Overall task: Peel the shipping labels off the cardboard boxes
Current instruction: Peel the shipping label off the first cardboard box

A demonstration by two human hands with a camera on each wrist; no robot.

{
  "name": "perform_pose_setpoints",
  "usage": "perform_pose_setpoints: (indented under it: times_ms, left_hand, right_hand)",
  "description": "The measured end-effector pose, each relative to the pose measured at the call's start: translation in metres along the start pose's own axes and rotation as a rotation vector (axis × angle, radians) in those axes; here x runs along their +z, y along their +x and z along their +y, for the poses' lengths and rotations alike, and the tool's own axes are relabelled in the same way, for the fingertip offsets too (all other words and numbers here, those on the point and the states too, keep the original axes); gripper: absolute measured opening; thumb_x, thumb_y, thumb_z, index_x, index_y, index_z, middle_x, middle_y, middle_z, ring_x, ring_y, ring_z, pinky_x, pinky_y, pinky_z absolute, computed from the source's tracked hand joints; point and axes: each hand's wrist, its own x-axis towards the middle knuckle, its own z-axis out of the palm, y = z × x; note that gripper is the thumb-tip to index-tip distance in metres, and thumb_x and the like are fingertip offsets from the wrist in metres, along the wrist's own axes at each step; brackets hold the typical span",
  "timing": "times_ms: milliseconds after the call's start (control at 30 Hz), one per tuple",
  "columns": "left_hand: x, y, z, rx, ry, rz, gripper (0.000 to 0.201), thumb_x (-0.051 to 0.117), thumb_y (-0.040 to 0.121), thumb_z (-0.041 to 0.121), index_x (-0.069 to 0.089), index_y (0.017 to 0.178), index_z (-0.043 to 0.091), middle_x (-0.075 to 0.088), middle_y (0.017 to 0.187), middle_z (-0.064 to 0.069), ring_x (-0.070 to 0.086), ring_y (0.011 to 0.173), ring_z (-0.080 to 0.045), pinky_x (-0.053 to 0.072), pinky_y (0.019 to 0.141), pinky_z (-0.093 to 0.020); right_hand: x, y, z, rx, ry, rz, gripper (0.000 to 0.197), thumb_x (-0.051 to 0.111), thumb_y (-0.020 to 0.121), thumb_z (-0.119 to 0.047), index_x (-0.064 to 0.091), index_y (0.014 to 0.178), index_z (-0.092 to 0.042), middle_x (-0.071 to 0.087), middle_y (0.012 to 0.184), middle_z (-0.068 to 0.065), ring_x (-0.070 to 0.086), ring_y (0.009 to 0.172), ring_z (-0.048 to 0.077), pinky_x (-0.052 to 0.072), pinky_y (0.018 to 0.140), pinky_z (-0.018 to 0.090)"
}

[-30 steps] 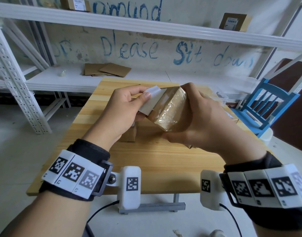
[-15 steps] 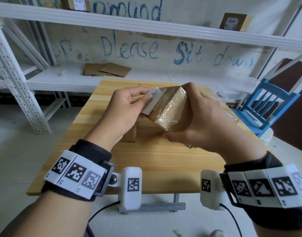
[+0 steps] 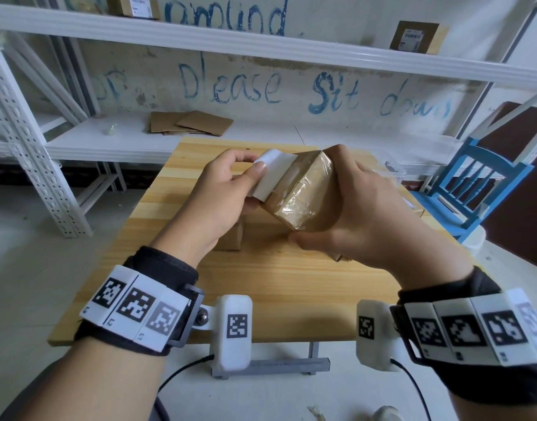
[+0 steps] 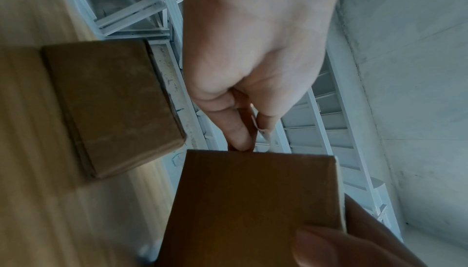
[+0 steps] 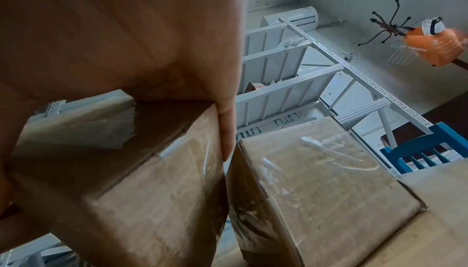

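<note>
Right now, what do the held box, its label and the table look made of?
Box: brown cardboard under glossy clear tape, by the glare. Label: thin white paper, curling where the left hand pinches it. Table: pale wood planks, visible grain.

It looked like a bare storeroom: white slotted-steel shelving (image 3: 33, 165) beyond the left hand (image 3: 221, 189) held flattened cardboard (image 3: 191, 123), painted lettering (image 3: 261, 86) marked the scuffed wall, and a wooden table (image 3: 261, 287) stood below.
</note>
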Motion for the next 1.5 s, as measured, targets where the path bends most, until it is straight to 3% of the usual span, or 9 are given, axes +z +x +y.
perform_pose_setpoints:
  times_ms: [167,267,333,767,1033,1500]
  left_hand:
    - [-0.0001,0.0013,-0.001,-0.01,0.018,0.008,0.02,0.055,0.104,0.033,0.061,0.121,0.023,0.072,0.109,-0.008,0.07,0.086,-0.016,0.061,0.076,-0.032]
    - [-0.0005,0.0003,-0.0009,-0.029,0.044,0.012,0.021,0.055,0.104,0.037,0.064,0.116,0.023,0.073,0.106,-0.004,0.072,0.083,-0.02,0.057,0.094,-0.055]
    - [-0.001,-0.0011,0.0004,-0.034,0.052,0.015,0.021,0.055,0.104,0.038,0.065,0.116,0.023,0.073,0.106,-0.003,0.073,0.085,-0.022,0.053,0.096,-0.062]
    - [-0.0021,-0.0007,0.0032,-0.067,0.035,0.019,0.031,0.059,0.102,0.039,0.048,0.129,0.031,0.068,0.119,-0.008,0.073,0.092,-0.022,0.057,0.094,-0.056]
    - [-0.0006,0.0012,0.0032,-0.065,0.039,0.053,0.027,0.056,0.104,0.035,0.044,0.127,0.029,0.063,0.122,-0.01,0.073,0.091,-0.024,0.057,0.093,-0.057]
    - [-0.0035,0.0028,0.003,-0.064,0.046,0.024,0.004,0.054,0.105,0.033,0.052,0.107,0.03,0.065,0.113,-0.007,0.07,0.092,-0.026,0.054,0.095,-0.061]
  right_hand:
    - [0.0002,0.0002,-0.0013,0.001,0.003,-0.002,0.078,0.087,0.053,-0.056,0.04,0.11,-0.032,0.056,0.093,-0.007,0.054,0.076,0.0,0.037,0.061,0.009]
    - [0.0003,-0.0002,-0.0025,-0.002,-0.009,0.0,0.079,0.088,0.054,-0.057,0.039,0.111,-0.034,0.056,0.094,-0.009,0.054,0.078,-0.001,0.038,0.063,0.008]
    - [0.0002,-0.0005,-0.0034,-0.005,-0.007,-0.002,0.078,0.087,0.054,-0.058,0.038,0.111,-0.034,0.056,0.094,-0.01,0.054,0.079,-0.002,0.037,0.063,0.008]
    - [-0.0008,-0.0014,0.0002,-0.006,0.01,0.003,0.079,0.088,0.054,-0.058,0.04,0.111,-0.034,0.058,0.095,-0.007,0.055,0.079,0.0,0.038,0.065,0.009]
    - [-0.001,-0.0002,0.0011,-0.003,0.009,-0.002,0.081,0.088,0.054,-0.058,0.044,0.115,-0.029,0.059,0.095,-0.007,0.055,0.08,-0.001,0.037,0.064,0.008]
    - [-0.0014,-0.0006,-0.0002,-0.011,0.017,0.0,0.081,0.087,0.054,-0.059,0.039,0.114,-0.036,0.058,0.095,-0.008,0.055,0.082,-0.001,0.037,0.065,0.009]
